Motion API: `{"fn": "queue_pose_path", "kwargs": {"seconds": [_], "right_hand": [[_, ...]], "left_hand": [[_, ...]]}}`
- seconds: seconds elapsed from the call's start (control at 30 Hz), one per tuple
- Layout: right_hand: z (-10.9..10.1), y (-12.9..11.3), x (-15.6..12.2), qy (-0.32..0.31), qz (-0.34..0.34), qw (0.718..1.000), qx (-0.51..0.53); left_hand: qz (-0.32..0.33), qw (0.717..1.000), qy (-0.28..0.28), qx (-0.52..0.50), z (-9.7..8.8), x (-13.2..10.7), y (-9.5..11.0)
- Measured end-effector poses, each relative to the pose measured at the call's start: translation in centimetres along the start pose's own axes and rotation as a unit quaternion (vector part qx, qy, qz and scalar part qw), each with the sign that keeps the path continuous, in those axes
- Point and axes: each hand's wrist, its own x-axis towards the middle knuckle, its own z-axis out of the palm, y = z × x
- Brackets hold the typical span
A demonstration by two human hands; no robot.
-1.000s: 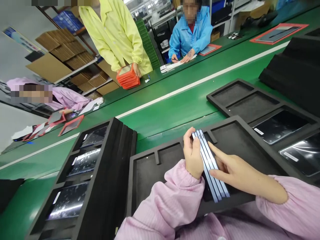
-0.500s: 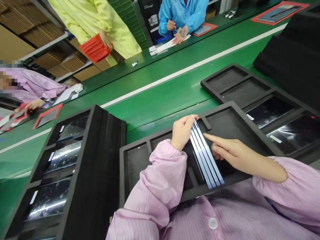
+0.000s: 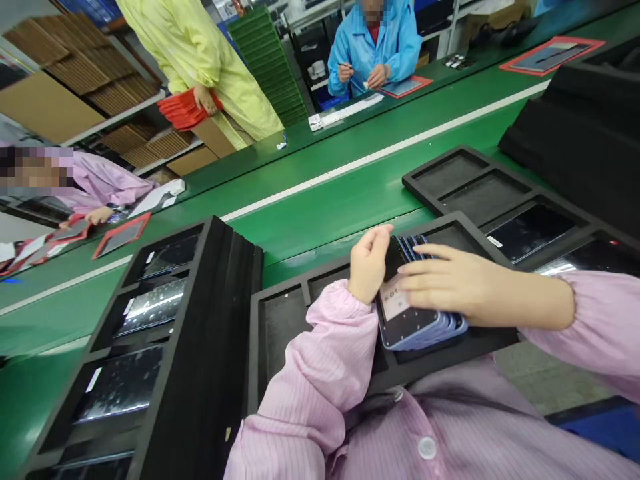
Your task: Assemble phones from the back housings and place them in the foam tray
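Note:
I hold a small stack of thin dark phones with blue edges [image 3: 410,323] over a black foam tray [image 3: 290,313] in front of me. My left hand [image 3: 369,263] grips the stack's left side, fingers curled round its edge. My right hand [image 3: 445,280] lies on top of the stack, fingers spread flat across the uppermost phone's back, thumb at the right edge. A white label shows on that top phone between my two hands. The tray's pockets to the left of the stack look bare.
A tall stack of black foam trays [image 3: 200,347] with phones stands at my left. Another foam tray [image 3: 480,193] with phones lies at right, more black foam [image 3: 590,127] behind. Across the green conveyor [image 3: 325,200], a person in yellow [image 3: 210,60] holds red trays; one in blue [image 3: 375,47] sits.
The stack was held on edge, showing its blue sides; now it is laid flat, back upward. My right hand went from one pointing finger to lying spread over the top.

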Motion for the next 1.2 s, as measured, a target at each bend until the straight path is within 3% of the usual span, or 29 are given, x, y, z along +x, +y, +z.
{"fn": "queue_pose_path", "kwargs": {"seconds": [0.1,0.23,0.3,0.37,0.5,0.63,0.8,0.97,1.2], "right_hand": [[-1.3,-0.5,0.6,0.111,0.132,0.977,0.125],[-1.3,-3.0,1.7,0.225,0.331,0.874,0.276],[-0.4,-4.0,2.0,0.261,0.356,0.832,0.336],[0.6,-4.5,2.1,0.28,0.345,0.815,0.372],[2.4,-4.7,1.8,0.308,0.281,0.821,0.391],[3.5,-5.3,1.2,0.348,0.224,0.848,0.333],[3.8,-6.5,0.2,0.332,0.152,0.886,0.284],[3.9,-7.0,-0.2,0.33,0.117,0.9,0.261],[4.2,-7.2,-0.5,0.334,0.096,0.909,0.231]], "left_hand": [[0.072,0.994,-0.056,-0.053,-0.9,-1.4,2.3],[0.198,0.977,-0.071,-0.038,-1.0,-4.5,2.9],[0.26,0.964,-0.054,-0.026,-0.9,-5.6,2.0],[0.294,0.954,-0.052,-0.009,-1.0,-6.1,0.8],[0.316,0.944,-0.081,0.04,-1.6,-6.6,-0.8],[0.338,0.932,-0.109,0.066,-2.1,-7.4,-1.0],[0.38,0.913,-0.129,0.076,-2.4,-8.2,-1.0],[0.415,0.898,-0.12,0.088,-2.2,-8.4,-0.7],[0.402,0.901,-0.148,0.073,-2.1,-8.8,-0.6]]}}
